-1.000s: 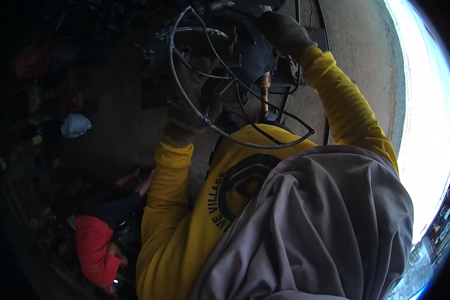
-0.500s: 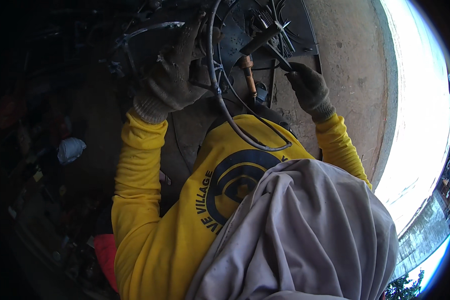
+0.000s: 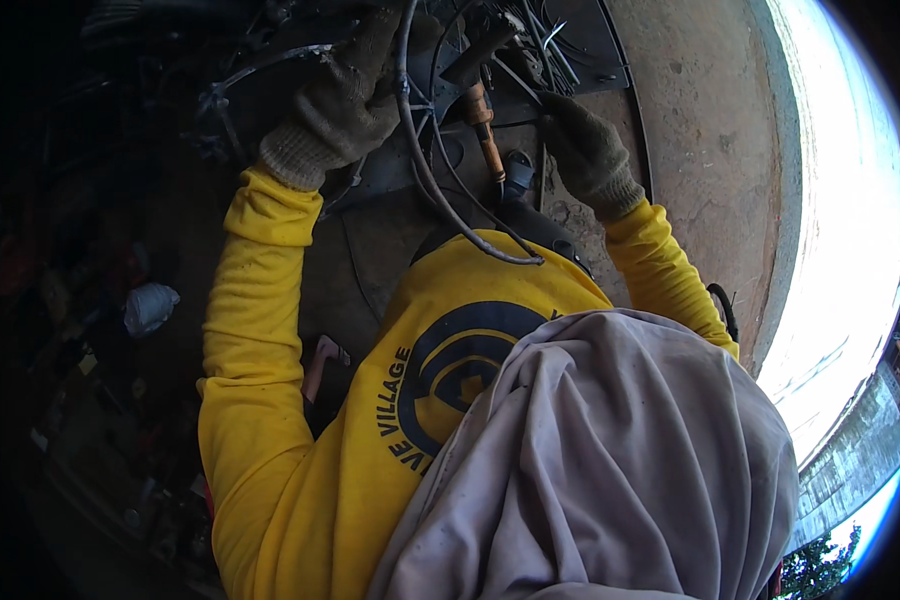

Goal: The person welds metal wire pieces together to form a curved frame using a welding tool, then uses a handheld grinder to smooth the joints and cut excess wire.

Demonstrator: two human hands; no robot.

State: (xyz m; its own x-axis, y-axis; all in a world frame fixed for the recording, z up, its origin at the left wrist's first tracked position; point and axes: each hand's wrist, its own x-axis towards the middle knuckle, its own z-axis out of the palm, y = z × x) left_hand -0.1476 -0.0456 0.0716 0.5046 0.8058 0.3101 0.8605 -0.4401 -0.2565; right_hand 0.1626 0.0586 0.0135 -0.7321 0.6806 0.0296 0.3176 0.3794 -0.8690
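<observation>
A dark brown work glove covers my left hand (image 3: 345, 115), its fingers closed around part of a bent metal rod frame (image 3: 410, 120). The frame's curved rods come down in front of my chest, and one rod end (image 3: 290, 55) sticks out beyond the glove on the left. My right hand (image 3: 590, 150), also gloved, grips the thin metal handle of a hammer (image 3: 482, 52). Its thick, dark cylindrical head lies just right of the frame's curve. Between my hands is an orange-handled tool (image 3: 485, 130) that looks like a welding electrode holder. My left fingertips are partly lost in shadow.
A bundle of thin metal rods (image 3: 550, 50) lies on a dark metal sheet (image 3: 605, 70) at the far side. Concrete floor (image 3: 700, 150) stretches right toward a bright strip. A white bundle (image 3: 150, 308) sits among dim clutter at left. A cable (image 3: 358, 270) runs along the floor.
Both hands have shifted a little left and away from me in the view. The rod frame and the hammer have moved the same way, each still held.
</observation>
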